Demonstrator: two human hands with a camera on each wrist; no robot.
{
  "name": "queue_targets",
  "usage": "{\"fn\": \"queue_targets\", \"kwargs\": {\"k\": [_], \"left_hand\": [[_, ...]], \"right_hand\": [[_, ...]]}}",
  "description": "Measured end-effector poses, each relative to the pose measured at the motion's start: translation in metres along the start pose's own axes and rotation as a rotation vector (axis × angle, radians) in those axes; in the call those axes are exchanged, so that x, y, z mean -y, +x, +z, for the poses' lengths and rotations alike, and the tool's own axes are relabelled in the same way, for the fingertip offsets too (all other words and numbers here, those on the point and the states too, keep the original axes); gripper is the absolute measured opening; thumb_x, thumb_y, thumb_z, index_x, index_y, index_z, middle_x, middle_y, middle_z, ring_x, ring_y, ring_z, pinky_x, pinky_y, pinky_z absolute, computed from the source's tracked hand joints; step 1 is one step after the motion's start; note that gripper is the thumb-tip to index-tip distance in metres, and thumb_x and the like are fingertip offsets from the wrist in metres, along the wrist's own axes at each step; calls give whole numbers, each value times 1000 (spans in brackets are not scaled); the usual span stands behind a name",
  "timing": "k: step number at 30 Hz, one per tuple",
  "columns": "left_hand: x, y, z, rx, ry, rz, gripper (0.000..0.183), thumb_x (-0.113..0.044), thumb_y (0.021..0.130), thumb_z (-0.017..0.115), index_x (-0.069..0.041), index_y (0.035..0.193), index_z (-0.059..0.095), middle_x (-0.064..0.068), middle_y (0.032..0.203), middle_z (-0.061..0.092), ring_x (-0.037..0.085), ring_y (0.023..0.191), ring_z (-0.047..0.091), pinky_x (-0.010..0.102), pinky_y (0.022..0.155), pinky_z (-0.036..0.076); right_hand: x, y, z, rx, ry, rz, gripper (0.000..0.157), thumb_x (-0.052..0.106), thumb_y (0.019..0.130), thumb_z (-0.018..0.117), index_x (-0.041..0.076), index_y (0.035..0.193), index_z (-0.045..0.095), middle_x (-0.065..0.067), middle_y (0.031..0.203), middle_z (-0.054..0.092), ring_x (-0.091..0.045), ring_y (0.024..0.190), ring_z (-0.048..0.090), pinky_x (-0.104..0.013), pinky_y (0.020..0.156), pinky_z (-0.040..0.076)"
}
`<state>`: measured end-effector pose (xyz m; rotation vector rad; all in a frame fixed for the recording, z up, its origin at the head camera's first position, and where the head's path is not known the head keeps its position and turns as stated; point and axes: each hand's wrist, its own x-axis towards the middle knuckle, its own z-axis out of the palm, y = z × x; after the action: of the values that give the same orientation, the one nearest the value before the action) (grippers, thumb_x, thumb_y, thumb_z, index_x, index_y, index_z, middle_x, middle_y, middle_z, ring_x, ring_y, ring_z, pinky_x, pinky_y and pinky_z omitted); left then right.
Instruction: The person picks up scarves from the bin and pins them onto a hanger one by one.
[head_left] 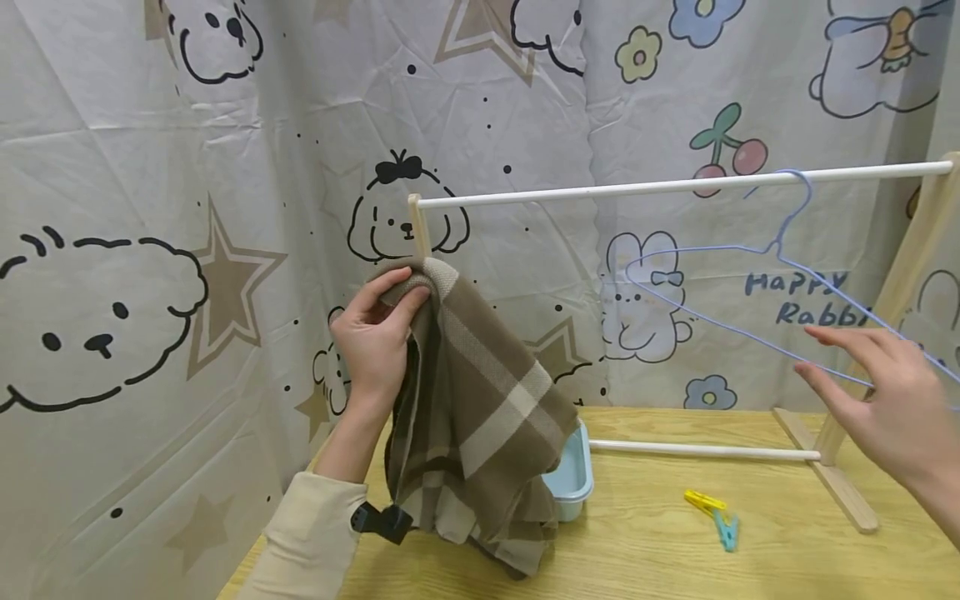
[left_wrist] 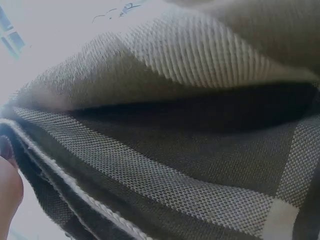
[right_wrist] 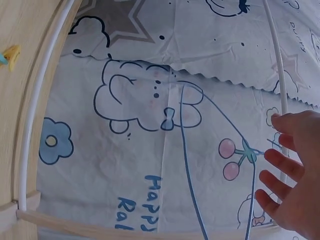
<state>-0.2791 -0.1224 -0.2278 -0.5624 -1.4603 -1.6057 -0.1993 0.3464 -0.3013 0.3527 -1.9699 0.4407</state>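
Observation:
A brown and cream plaid cloth (head_left: pixel 487 400) hangs in folds from my left hand (head_left: pixel 378 333), which pinches its top edge between thumb and fingers. In the left wrist view the woven cloth (left_wrist: pixel 200 165) fills most of the picture, with a fingertip at the left edge. My right hand (head_left: pixel 892 392) is held out with its fingers extended, close to a blue wire hanger (head_left: pixel 720 325). That hanger hangs by its hook from the white rod (head_left: pixel 637 188). The right wrist view has the right hand (right_wrist: pixel 295 175) beside the hanger (right_wrist: pixel 185 150), its fingers spread and holding nothing.
Wooden uprights (head_left: pixel 907 275) carry the rod, with a lower white bar (head_left: pixel 705 451) near the table. Behind the cloth stands a light blue basin (head_left: pixel 577 475), partly hidden. Yellow (head_left: pixel 705 501) and teal clothespins (head_left: pixel 726 531) lie on the wooden table (head_left: pixel 645 550). A patterned curtain hangs behind.

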Motion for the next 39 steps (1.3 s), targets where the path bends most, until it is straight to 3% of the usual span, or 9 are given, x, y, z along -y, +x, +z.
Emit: {"fn": "queue_targets", "kwargs": {"k": [4, 7, 11, 18, 21, 29, 33, 36, 39], "left_hand": [[5, -4, -2, 38, 15, -63, 29, -14, 79, 85, -6, 105, 76, -5, 96, 75, 6, 80, 70, 19, 71, 56], [7, -6, -5, 57, 18, -88, 29, -13, 79, 84, -5, 105, 76, -8, 95, 74, 5, 80, 70, 18, 70, 56], [8, -8, -7, 78, 27, -98, 28, -11, 79, 84, -5, 105, 76, -9, 94, 74, 4, 77, 68, 17, 65, 53], [11, -13, -10, 112, 56, -87, 28, -10, 78, 85, -5, 104, 77, -14, 88, 74, 0, 64, 61, 16, 53, 45], [13, -15, -11, 121, 61, -95, 28, -10, 78, 85, -6, 104, 77, -15, 85, 73, -1, 56, 52, 17, 48, 38], [15, -18, -12, 159, 47, -92, 27, -8, 78, 84, -5, 105, 76, -14, 81, 72, 1, 52, 43, 19, 45, 33], [14, -19, -13, 167, 47, -90, 27, -9, 79, 84, -5, 105, 76, -14, 80, 71, 2, 51, 39, 19, 45, 31], [15, -20, -14, 167, 48, -90, 27, -9, 78, 84, -5, 104, 76, -15, 77, 70, 2, 50, 36, 19, 44, 30], [15, -20, -15, 164, 44, -89, 27, -8, 78, 84, -4, 104, 76, -16, 73, 68, 2, 49, 35, 19, 43, 29]], "right_hand": [[-7, 6, -7, -64, -46, -1, 79, 68, 95, 45, -3, 122, 66, -32, 108, 61, -48, 100, 50, -28, 109, 31], [-13, 8, -11, -112, -11, 21, 80, 68, 94, 48, -4, 122, 66, -3, 115, 67, -19, 111, 57, -15, 104, 27], [-21, 9, -15, -140, 48, 52, 79, 65, 93, 52, -7, 124, 63, 35, 123, 42, 19, 118, 32, -6, 99, 21], [-38, 5, -19, -99, -53, 123, 81, 67, 95, 45, -4, 132, 58, -33, 128, 56, -26, 131, 47, -24, 113, 21], [-48, 2, -19, -113, -52, 140, 86, 71, 92, 45, -3, 133, 57, -38, 128, 53, -47, 129, 45, -36, 117, 23], [-71, -12, -16, -109, -9, 226, 80, 67, 93, 49, 3, 140, 53, -30, 145, 47, -39, 144, 34, -52, 122, 17], [-77, -18, -9, -138, 18, 146, 84, 69, 90, 51, -3, 133, 57, 9, 138, 58, 0, 132, 44, -20, 113, 28], [-81, -22, -4, -145, 37, 112, 63, 48, 99, 55, -8, 127, 59, 42, 119, 45, 26, 101, 38, 0, 83, 30], [-81, -24, -2, -120, 20, 105, 37, 21, 103, 55, -11, 122, 61, 48, 95, 36, 27, 75, 29, -1, 56, 24]]}}
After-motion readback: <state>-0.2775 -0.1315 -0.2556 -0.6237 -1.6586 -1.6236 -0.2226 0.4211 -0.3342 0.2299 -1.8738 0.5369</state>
